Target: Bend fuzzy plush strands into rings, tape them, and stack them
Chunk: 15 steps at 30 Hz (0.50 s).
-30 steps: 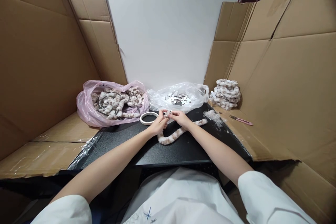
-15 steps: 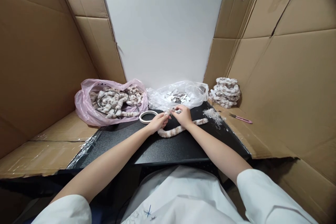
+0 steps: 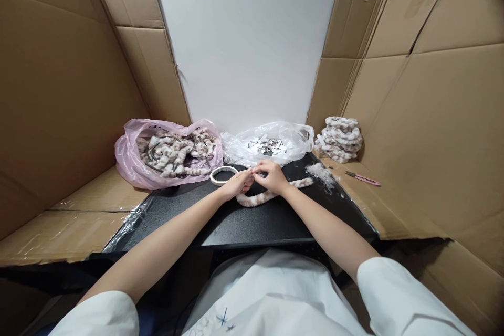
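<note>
A white-and-tan furry strip curves over the black tabletop beneath my hands. My left hand is closed around one end of it, and that end is now mostly hidden by my fingers. My right hand meets the left one at the fingertips, with thumb and forefinger pinched together. What sits inside that pinch is too small and covered to make out. The strip's other end lies to the right, past my right wrist. A white tape roll rests flat just left of my left hand.
A pink plastic bag of furry strips and dark bands sits at left. Behind my hands, a clear bag holds small metal and white pieces. To the right are loose fluff, pink-handled snips, stacked furry rings and cardboard walls.
My right fingers have closed in over the furry end near my left fingertips, covering the tuft that showed between the hands. The rest of the strip lies as before.
</note>
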{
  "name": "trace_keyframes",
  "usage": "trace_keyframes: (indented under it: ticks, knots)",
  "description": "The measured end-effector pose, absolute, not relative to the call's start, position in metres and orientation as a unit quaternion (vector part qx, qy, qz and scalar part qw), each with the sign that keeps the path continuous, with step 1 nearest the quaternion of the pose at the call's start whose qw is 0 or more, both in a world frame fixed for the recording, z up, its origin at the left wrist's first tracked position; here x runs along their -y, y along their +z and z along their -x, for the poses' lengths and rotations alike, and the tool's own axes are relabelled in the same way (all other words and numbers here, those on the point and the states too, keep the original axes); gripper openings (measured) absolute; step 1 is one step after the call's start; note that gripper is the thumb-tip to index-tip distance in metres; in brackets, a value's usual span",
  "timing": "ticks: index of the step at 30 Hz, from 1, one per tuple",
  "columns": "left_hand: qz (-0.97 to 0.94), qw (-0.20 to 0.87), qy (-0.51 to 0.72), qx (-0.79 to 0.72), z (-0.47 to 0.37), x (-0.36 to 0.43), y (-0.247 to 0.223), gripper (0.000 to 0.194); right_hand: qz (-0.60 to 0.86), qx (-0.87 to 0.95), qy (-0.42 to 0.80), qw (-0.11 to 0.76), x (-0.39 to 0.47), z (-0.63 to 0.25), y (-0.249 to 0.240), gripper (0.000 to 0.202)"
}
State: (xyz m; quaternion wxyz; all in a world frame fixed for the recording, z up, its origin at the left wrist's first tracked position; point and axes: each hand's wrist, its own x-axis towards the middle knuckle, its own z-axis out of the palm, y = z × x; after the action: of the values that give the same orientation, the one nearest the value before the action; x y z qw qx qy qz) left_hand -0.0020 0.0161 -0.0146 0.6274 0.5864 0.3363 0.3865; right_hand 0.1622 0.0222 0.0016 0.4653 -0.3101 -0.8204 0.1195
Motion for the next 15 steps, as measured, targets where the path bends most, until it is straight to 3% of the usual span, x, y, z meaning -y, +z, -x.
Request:
trace_keyframes:
  ticks: [4, 8, 15]
  knots:
    - [-0.581, 0.632, 0.386, -0.337, 0.002, -0.012, -0.011, 0.042, 0.346, 0.758, 0.232, 0.502, -0.029, -0.170, 0.005, 0.017]
    - [-0.582, 0.639, 0.373, -0.339, 0.004, -0.012, -0.008, 0.037, 0.300, 0.791, 0.315, 0.431, -0.034, -0.171, 0.001, 0.022]
    - [-0.537, 0.714, 0.264, -0.363, 0.021, -0.015, 0.000, 0.024, 0.282, 0.818, 0.304, 0.399, -0.030, -0.167, -0.002, 0.018]
